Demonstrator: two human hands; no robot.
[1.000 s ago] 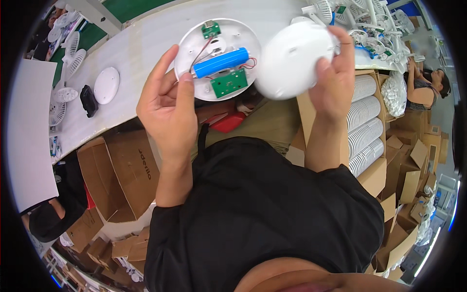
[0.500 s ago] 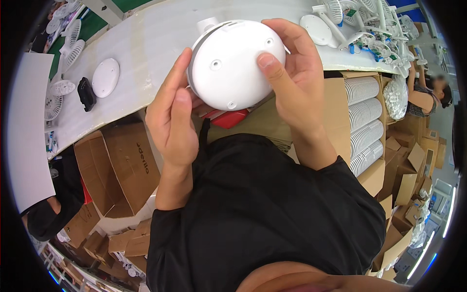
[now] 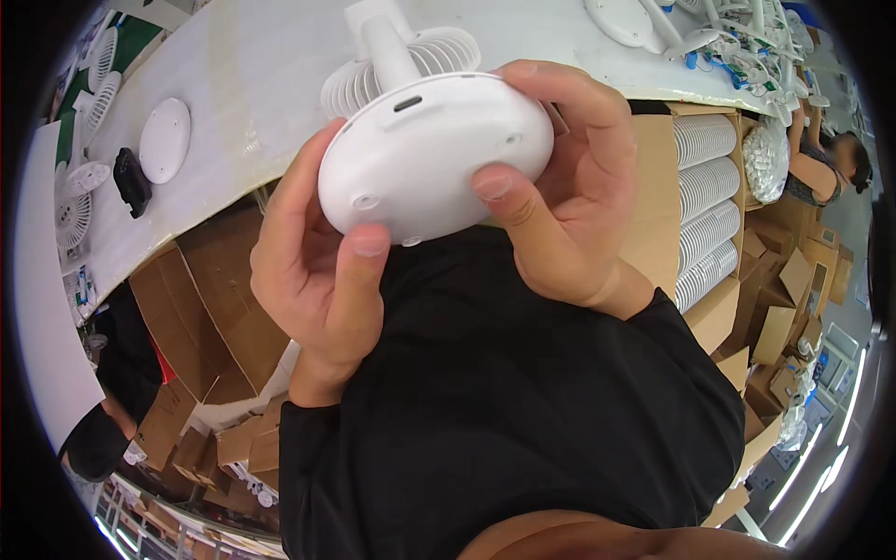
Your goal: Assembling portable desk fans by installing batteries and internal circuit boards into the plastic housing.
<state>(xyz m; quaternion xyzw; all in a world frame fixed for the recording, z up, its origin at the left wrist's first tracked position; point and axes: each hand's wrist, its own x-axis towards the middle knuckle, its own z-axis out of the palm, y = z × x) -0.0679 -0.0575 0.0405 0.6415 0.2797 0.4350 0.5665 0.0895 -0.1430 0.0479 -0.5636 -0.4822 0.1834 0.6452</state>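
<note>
Your L hand grip (image 3: pixel 317 257) + R hand grip (image 3: pixel 574 182): both part-curled, holding opp. sides of the white round plastic fan base (image 3: pixel 434 154), thumbs on underside, fingers round rim. Base tilted, held up at the white counter's (image 3: pixel 247 84) near edge in view. White plastic post (image 3: pixel 387 51) + white slatted round fan head (image 3: pixel 443 51) just behind. Bare counter L of fan, up to white flat plastic disc (image 3: pixel 165 140).

No text, label, brand, number or sign can be read. The side of the base (image 3: pixel 434 173) turned to the camera bears no legible mark. Below and left of the base, any print on the open box (image 3: pixel 177 317) cannot be made out. Below and right of the base, marks on the cartons (image 3: pixel 777 331) are too small to read.
</note>
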